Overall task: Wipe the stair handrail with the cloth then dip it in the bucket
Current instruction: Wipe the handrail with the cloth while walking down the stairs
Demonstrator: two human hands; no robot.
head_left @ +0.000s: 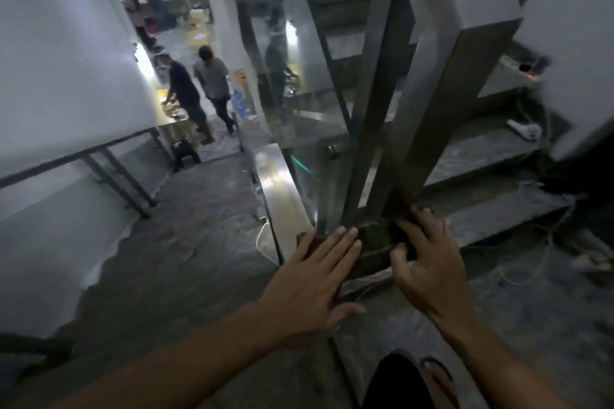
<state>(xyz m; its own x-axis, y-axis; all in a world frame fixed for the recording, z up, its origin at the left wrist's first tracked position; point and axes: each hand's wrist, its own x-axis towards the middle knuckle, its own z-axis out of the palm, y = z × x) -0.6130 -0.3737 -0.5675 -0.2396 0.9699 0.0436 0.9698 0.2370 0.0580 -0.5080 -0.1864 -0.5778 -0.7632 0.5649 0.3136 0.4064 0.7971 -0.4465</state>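
Observation:
A dark brownish cloth (373,244) is draped over the low end of the steel stair handrail (277,189), where the rail meets an upright steel post (372,83). My left hand (319,276) lies flat on the cloth's left part with fingers spread. My right hand (427,262) curls its fingers over the cloth's right part, pressing it against the rail. No bucket is in view.
Dusty concrete stairs (199,242) drop to the left toward a lower floor where several people (199,93) stand. A glass panel (299,43) runs beside the rail. More steps (481,176) with loose cables rise on the right. My sandalled foot (438,378) shows below.

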